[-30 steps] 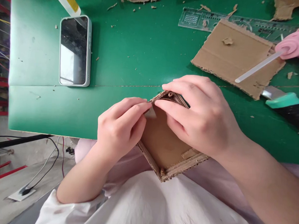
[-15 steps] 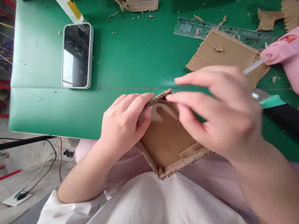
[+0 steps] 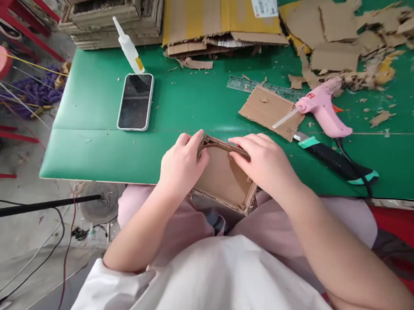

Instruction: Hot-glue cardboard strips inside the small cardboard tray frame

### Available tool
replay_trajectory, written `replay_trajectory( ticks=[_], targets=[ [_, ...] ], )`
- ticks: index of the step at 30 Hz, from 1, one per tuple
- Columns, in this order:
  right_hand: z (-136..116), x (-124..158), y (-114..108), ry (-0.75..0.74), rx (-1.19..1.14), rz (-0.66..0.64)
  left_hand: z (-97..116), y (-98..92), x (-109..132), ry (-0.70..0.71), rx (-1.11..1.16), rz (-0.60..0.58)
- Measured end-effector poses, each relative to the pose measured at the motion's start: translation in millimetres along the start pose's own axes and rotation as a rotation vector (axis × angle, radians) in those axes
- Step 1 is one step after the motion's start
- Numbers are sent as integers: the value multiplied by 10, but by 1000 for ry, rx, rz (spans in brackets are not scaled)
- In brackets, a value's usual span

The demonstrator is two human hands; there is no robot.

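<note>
A shallow cardboard tray with low corrugated walls is held tilted at the table's near edge, over my lap. My left hand grips its left wall, thumb inside and fingers outside. Along the far wall, near the right corner, my right hand pinches the cardboard between thumb and fingers. The fingertips on the outer side of the walls are partly hidden.
On the green table lie a phone, a glue bottle, a clear ruler, a cardboard piece, a pink glue gun and a black-and-green utility knife. Stacked cardboard and scraps line the back.
My right hand has come down from hovering with fingers apart to pinch the far wall. The tray has turned, and the camera view has drawn back, showing more of the table.
</note>
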State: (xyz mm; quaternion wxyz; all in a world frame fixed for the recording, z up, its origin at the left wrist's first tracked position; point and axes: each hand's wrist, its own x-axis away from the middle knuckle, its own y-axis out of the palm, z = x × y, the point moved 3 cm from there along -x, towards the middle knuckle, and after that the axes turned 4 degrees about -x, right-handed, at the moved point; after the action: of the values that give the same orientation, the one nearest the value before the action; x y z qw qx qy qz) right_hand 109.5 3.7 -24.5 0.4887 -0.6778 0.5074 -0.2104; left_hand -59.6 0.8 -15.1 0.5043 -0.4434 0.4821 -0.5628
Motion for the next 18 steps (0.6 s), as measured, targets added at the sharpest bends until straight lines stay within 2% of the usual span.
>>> replay_trajectory(
  ticks=[4,8,18],
  targets=[
    [-127,-189,55,41,66,-106,9,0,4,-28,5,-8],
    [-200,-285,122,75,113,-145,32,-4,-8,-57,-20,-29],
    [-306,-284,184,98,242,-71,69,17,-7,-32,-48,10]
  ],
)
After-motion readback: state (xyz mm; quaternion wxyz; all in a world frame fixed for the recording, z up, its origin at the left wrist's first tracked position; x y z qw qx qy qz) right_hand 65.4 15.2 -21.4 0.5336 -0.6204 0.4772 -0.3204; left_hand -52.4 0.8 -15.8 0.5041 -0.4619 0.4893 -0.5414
